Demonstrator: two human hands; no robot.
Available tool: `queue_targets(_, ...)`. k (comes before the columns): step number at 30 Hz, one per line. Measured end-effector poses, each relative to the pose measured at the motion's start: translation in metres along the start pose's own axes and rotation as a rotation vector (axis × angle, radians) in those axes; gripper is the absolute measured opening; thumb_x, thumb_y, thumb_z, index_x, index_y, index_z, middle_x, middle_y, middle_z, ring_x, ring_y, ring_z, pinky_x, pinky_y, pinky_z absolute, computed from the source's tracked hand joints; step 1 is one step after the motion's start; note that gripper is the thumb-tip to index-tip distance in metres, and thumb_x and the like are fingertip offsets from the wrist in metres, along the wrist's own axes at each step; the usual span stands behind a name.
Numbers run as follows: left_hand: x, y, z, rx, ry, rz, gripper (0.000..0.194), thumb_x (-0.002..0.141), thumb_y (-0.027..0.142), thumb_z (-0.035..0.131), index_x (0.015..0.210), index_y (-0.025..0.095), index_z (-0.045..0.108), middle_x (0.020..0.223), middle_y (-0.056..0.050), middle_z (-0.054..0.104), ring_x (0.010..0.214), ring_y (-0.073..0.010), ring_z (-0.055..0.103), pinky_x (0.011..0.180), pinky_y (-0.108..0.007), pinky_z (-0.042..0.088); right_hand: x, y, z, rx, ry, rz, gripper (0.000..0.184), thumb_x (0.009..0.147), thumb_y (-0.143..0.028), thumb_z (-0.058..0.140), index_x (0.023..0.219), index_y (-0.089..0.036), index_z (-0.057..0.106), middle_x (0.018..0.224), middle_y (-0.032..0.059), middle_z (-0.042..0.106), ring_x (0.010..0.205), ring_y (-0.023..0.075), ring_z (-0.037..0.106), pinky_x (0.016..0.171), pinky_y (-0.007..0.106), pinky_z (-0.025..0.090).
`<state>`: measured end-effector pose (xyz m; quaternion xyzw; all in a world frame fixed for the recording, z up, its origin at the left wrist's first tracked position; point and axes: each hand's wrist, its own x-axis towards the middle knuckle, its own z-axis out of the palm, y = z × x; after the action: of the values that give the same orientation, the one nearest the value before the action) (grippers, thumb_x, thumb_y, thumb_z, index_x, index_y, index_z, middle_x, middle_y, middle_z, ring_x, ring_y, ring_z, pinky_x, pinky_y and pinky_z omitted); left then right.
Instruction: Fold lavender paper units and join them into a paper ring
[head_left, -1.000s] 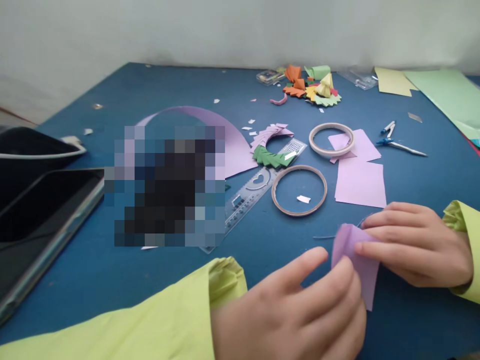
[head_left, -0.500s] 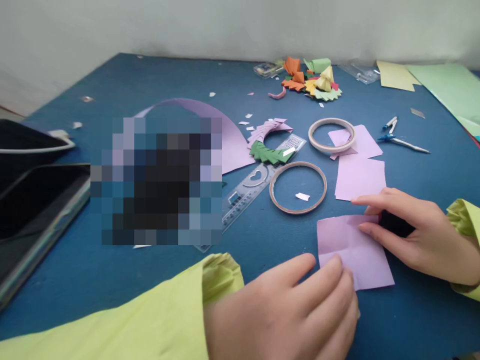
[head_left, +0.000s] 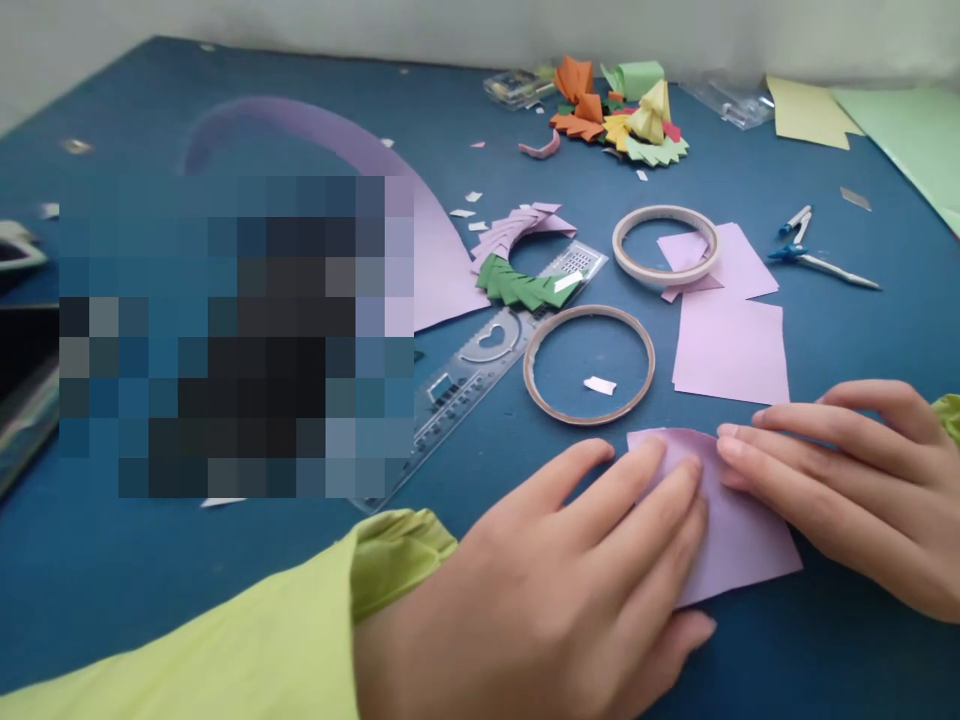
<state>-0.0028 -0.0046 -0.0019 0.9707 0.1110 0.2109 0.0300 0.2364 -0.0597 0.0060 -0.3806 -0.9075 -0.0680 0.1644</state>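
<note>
A purple square of paper (head_left: 750, 535) lies on the table in front of me. My left hand (head_left: 592, 580) rests on its left part, fingers stretched out and slightly spread, the thumb lying below the near edge. At the sheet's upper right, my right hand (head_left: 847, 490) has its fingertips pressed together on the paper's edge, and that corner is hidden under them. The far edge between my hands curves up a little. Just beyond are more pale purple squares (head_left: 731, 350), with a roll of tape (head_left: 626, 270) partly over them.
A thin tape ring (head_left: 531, 385) lies beside a clear ruler (head_left: 480, 360). A purple and green folded-paper ring (head_left: 525, 290) touches the ruler. Behind are a compass (head_left: 832, 265), colourful folded pieces (head_left: 577, 125) and green sheets (head_left: 900, 130). Pixelation hides the left, over a large purple sheet (head_left: 442, 265).
My left hand has moved up and flattened onto the purple square. The right hand's fingers have come together at the paper's edge. The view has shifted slightly.
</note>
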Motion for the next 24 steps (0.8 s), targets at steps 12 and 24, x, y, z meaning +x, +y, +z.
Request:
queue_targets(12,0.008,0.006,-0.004,-0.284,-0.043,-0.226,0.028,0.096,0.019,0.038,0.077,0.016,0.058,0.063,0.001,0.058,0.054,-0.013,0.052,0.046,-0.025,0.038,0.006,-0.003,0.0,0.218,0.069,-0.108,0.03,0.101,-0.023,0.038,0.125,-0.02,0.054,0.114,-0.0043,0.069,0.111,0.0146,0.055,0.103,0.039,0.034)
queue_targets(24,0.023,0.007,-0.013,-1.327,0.077,-1.084,0.015,0.092,0.034,0.047,0.093,0.023,0.057,0.061,0.005,0.069,0.032,-0.0055,0.048,0.034,-0.012,0.038,0.018,0.005,0.01,0.649,0.139,0.658,0.032,0.086,-0.038,0.065,0.115,-0.026,0.056,0.102,0.0018,0.065,0.089,0.0181,0.061,0.078,0.031,0.047)
